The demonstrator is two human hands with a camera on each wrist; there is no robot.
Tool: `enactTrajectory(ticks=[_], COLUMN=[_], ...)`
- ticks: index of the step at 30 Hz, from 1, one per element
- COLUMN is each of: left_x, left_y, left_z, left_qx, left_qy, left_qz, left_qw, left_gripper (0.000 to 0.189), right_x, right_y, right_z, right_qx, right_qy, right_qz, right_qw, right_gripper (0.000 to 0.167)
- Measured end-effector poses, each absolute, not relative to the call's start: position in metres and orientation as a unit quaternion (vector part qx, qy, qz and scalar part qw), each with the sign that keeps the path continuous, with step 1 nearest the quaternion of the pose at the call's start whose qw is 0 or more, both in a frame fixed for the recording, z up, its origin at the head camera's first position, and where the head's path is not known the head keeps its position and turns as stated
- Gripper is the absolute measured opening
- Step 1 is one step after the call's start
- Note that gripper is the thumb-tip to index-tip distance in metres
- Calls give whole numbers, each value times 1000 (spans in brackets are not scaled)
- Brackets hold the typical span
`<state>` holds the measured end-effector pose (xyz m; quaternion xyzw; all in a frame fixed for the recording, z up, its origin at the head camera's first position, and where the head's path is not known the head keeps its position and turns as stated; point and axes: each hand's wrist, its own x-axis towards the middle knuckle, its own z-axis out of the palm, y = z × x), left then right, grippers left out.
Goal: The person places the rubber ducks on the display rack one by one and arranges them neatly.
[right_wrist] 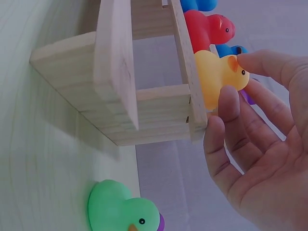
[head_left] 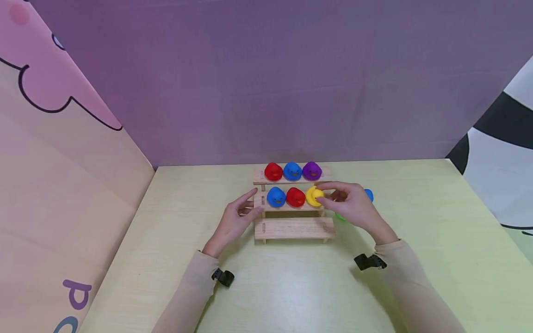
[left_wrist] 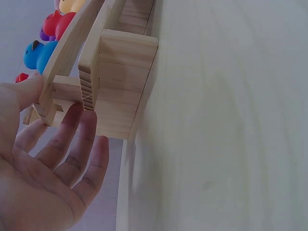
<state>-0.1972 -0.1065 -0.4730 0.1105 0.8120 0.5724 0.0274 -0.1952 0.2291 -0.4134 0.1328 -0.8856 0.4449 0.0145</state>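
Note:
A wooden three-step rack (head_left: 294, 227) stands on the table. My right hand (head_left: 354, 203) pinches a yellow rubber duck (head_left: 314, 197) at the right of the middle step, thumb and a fingertip at its head in the right wrist view; the duck's base is at the board. Beside it sit a red duck (head_left: 295, 197) and a blue duck (head_left: 276, 197). My left hand (head_left: 234, 222) is at the rack's left end, its fingers loosely extended, thumb tip at the middle board's end (left_wrist: 46, 103). The top step holds red (head_left: 273, 172), blue (head_left: 293, 171) and purple (head_left: 312, 171) ducks.
Right of the rack, a green duck (right_wrist: 113, 207) rests on the table with a purple thing (right_wrist: 161, 222) partly hidden behind it. A blue duck (head_left: 369, 194) shows past my right hand. A purple cloth wall (head_left: 291, 83) rises behind the table (head_left: 187, 194).

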Motion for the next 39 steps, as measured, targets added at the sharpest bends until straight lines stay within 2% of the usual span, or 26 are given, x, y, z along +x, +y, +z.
enactTrajectory(ticks=[27,39], left_x=[-197,-196], left_y=[-107,-107], left_z=[-473,-472], left_qx=[111,108], left_qy=[815,816], left_qz=[568,567], left_qw=[32,32], left_gripper=[64,63], right_x=[-194,-191], right_y=[229,238], right_z=[-412,-407], right_qx=[130,128], right_qy=[-882,-880], right_qz=[452,457], right_qw=[4,20], right_gripper=[36,31])
